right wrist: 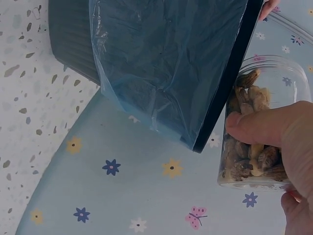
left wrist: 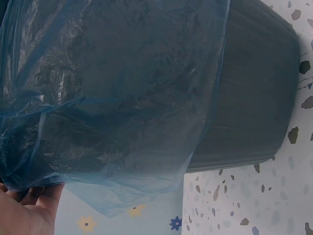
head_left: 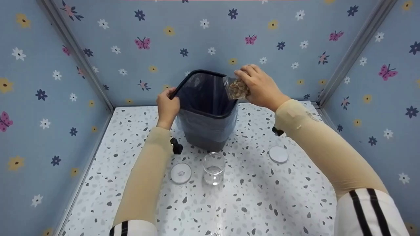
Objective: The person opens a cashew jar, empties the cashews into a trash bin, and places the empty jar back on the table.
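A dark trash can (head_left: 206, 131) with a translucent blue liner bag (left wrist: 146, 88) folded over its black rim stands by the back wall. My left hand (head_left: 168, 106) grips the left side of the rim; in the left wrist view the bag covers part of its fingers. Over the right rim, my right hand (head_left: 261, 86) holds a clear plastic jar (right wrist: 288, 81) tipped on its side, its mouth facing into the can. Brown, nut-like pieces (right wrist: 269, 159) lie inside the jar; their exact kind is hard to tell. The can's bottom is too dark to make out.
A second clear jar (head_left: 214, 170) stands uncapped on the speckled tabletop (head_left: 262, 196), in front of the can. One white lid (head_left: 180, 173) lies left of it, another white lid (head_left: 278, 154) to the right. Flowered walls (head_left: 210, 32) enclose the back and both sides.
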`<state>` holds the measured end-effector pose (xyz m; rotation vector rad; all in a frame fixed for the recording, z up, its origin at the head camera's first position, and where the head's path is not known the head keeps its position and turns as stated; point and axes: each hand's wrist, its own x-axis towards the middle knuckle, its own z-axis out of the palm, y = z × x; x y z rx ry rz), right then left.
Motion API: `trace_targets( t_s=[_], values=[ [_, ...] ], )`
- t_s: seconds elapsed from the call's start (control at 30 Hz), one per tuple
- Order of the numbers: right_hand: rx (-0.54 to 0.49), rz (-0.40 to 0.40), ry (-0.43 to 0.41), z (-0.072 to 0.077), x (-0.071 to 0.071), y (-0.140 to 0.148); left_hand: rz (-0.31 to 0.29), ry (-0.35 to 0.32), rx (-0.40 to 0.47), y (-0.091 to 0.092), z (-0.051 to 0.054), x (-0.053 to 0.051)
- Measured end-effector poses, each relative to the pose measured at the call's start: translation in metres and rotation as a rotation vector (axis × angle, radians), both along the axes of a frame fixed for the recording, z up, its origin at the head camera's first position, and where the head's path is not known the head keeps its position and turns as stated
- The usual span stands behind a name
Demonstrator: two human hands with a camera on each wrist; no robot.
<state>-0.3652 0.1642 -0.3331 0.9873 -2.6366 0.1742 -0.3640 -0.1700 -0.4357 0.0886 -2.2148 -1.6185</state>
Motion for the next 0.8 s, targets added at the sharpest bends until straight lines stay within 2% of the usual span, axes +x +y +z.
trace_targets(
  t_s=[0.8],
  values=[
    [0.105, 0.059, 0.114, 0.0034, -0.0013, -0.0021, -0.007, 0.011, 0.008, -0.0002, 0.0001, 0.0023]
  ],
)
